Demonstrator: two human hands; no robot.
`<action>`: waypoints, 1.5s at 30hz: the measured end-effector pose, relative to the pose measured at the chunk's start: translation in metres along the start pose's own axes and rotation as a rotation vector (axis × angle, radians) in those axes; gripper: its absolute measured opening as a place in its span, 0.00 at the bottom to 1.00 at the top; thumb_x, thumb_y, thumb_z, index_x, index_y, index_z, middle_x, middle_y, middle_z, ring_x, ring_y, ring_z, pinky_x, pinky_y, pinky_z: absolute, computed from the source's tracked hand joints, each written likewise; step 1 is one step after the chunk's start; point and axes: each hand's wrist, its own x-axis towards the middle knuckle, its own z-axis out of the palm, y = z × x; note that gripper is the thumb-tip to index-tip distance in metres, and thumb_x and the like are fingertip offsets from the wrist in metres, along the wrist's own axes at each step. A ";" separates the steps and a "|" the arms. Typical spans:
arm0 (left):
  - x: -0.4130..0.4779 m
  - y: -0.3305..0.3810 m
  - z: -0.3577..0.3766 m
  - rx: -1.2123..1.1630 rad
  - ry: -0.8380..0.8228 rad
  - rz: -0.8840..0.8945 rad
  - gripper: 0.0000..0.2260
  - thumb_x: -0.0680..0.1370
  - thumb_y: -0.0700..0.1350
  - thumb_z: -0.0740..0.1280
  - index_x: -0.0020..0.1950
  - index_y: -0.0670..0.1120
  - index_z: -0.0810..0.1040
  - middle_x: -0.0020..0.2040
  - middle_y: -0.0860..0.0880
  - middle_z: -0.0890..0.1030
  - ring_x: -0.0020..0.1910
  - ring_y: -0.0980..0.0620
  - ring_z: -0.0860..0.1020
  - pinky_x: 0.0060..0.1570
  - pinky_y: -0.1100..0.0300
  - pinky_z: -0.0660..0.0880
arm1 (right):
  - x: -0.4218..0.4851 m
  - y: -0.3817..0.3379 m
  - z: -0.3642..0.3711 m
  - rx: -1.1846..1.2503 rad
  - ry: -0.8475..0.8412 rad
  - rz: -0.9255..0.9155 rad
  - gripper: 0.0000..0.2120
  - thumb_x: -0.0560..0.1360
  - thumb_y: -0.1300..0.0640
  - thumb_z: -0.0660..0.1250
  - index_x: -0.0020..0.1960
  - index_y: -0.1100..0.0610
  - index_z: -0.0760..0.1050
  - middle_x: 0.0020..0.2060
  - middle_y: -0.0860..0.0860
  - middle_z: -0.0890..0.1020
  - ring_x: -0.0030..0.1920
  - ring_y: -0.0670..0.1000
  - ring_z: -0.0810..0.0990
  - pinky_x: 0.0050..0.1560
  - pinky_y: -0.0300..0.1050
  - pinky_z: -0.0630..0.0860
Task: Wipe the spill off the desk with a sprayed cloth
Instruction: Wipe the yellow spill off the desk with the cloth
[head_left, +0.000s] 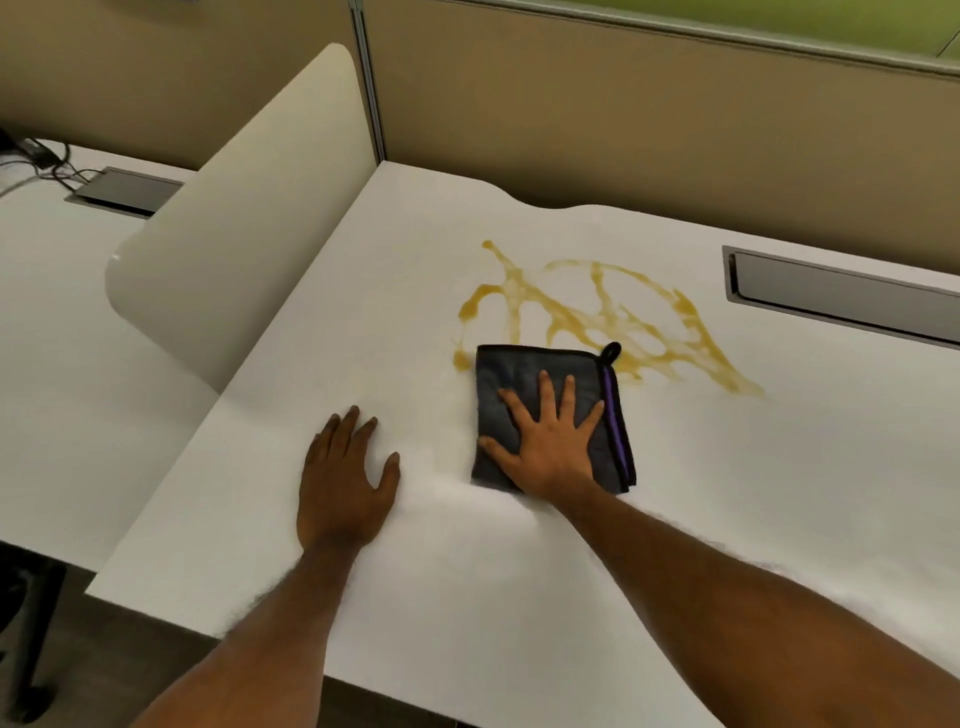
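A folded dark grey cloth with a purple edge strip and a small hanging loop lies flat on the white desk. My right hand presses on it with fingers spread and straight. The cloth's far edge touches the near side of a yellow-brown spill that spreads in streaks across the middle of the desk. My left hand rests flat on the bare desk to the left of the cloth, fingers straight, holding nothing.
A cream divider panel stands along the desk's left side, with a neighbouring desk and cables beyond. A grey cable hatch is set into the desk at the right. Tan partition walls close the back.
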 end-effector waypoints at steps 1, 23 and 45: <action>0.000 0.000 0.000 0.002 -0.003 -0.003 0.28 0.77 0.61 0.56 0.74 0.51 0.67 0.78 0.51 0.64 0.78 0.49 0.58 0.76 0.50 0.58 | 0.006 -0.015 -0.001 0.007 -0.011 0.030 0.42 0.67 0.22 0.38 0.77 0.38 0.44 0.78 0.59 0.41 0.75 0.69 0.34 0.64 0.79 0.32; 0.001 -0.001 -0.001 0.006 -0.023 -0.004 0.29 0.77 0.63 0.55 0.75 0.51 0.67 0.77 0.51 0.64 0.77 0.50 0.59 0.74 0.50 0.61 | 0.007 0.012 0.004 0.058 0.052 -0.287 0.31 0.75 0.27 0.46 0.75 0.34 0.54 0.80 0.49 0.46 0.78 0.59 0.36 0.68 0.75 0.34; 0.020 -0.015 0.001 0.108 -0.140 0.179 0.34 0.77 0.62 0.51 0.78 0.42 0.60 0.80 0.44 0.57 0.78 0.44 0.55 0.75 0.48 0.51 | 0.038 0.036 -0.011 0.082 0.047 0.207 0.38 0.70 0.23 0.38 0.77 0.36 0.49 0.79 0.46 0.43 0.78 0.58 0.36 0.67 0.76 0.33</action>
